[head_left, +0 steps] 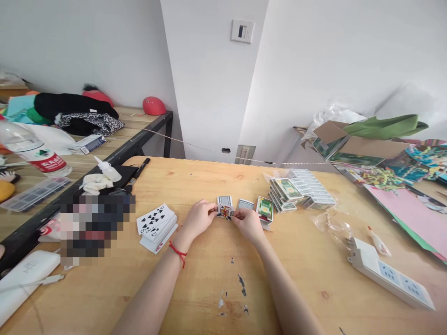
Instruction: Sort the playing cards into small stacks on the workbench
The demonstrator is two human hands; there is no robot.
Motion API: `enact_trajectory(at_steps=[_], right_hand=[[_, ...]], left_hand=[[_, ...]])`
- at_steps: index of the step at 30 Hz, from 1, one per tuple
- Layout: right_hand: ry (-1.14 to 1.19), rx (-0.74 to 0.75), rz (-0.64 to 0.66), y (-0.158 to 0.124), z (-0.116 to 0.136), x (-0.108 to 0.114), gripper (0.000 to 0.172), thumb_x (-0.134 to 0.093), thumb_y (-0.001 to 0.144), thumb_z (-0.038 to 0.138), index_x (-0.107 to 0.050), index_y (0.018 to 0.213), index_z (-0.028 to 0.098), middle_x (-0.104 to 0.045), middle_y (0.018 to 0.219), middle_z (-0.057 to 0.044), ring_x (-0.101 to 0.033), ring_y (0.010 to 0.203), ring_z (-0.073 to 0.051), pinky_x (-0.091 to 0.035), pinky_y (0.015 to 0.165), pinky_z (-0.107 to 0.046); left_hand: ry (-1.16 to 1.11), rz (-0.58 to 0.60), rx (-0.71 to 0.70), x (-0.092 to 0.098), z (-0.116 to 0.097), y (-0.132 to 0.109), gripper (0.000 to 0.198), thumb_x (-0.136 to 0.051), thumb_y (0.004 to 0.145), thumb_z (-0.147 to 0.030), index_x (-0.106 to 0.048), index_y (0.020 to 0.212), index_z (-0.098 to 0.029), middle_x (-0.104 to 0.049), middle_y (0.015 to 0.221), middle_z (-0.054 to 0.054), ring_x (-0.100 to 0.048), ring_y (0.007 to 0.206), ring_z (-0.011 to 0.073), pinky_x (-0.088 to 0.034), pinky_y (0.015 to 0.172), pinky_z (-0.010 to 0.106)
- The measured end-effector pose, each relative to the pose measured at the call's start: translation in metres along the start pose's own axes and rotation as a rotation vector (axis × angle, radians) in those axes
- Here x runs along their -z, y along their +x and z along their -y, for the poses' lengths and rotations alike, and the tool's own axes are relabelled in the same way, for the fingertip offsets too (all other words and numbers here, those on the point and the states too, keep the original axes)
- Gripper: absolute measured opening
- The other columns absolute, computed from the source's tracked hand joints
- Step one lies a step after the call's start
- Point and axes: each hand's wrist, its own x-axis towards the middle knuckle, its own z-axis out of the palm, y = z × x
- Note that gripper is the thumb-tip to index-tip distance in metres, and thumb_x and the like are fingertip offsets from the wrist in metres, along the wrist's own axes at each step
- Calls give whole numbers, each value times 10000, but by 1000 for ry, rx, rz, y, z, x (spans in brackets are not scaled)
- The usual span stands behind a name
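Both my hands meet over the middle of the wooden table (209, 288). My left hand (197, 218) and my right hand (247, 222) pinch a small deck of playing cards (225, 211) between them, face card showing. A red string is tied around my left wrist. Just behind the deck lie a face-down pile (224, 200) and another small card pile (245, 204). A green card box (265, 209) stands right of my right hand. A fanned pile of face-up cards (156, 226), spades on top, lies left of my left hand.
Stacked green card boxes (283, 193) and wrapped packs (314, 188) sit at the back right. A white power strip (389, 274) and a glue tube (379, 243) lie at the right. A water bottle (33, 153), glue bottle (108, 170) and clothes (73, 111) are on the left.
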Motion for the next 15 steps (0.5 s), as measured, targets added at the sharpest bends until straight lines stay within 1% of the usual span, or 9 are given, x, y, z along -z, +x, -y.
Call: enact_trajectory(at_steps=[4, 9, 12, 15], right_hand=[[-14, -32, -1, 2, 3, 2, 102, -552, 639, 228, -626, 591, 178, -641, 553, -10, -586, 521, -147, -370, 474, -201], [-66, -31, -34, 3, 3, 0, 137, -554, 646, 251, -640, 568, 178, -628, 526, -16, -572, 507, -146, -351, 461, -202], [-148, -51, -47, 7, 4, -1, 146, -566, 631, 240, -621, 508, 184, -621, 515, -29, -564, 504, -149, -341, 450, -209], [-236, -141, 12, 14, 7, 0, 143, -574, 617, 219, -600, 480, 188, -607, 484, -41, -559, 485, -158, -336, 433, -219]], left_hand=[[-49, 24, 46, -3, 3, 7, 89, -567, 695, -225, -653, 690, -203, -604, 656, 31, -526, 625, 163, -335, 555, 241], [-55, 137, 140, -2, 4, 16, 100, -587, 640, -224, -669, 607, -176, -628, 568, 27, -499, 528, 125, -273, 508, 226], [-26, 188, 182, -3, 3, 21, 123, -603, 607, -228, -655, 508, -177, -593, 470, 25, -454, 470, 106, -244, 493, 230], [5, 205, 231, -5, 3, 28, 157, -624, 570, -221, -611, 417, -190, -537, 388, 25, -437, 436, 112, -230, 477, 242]])
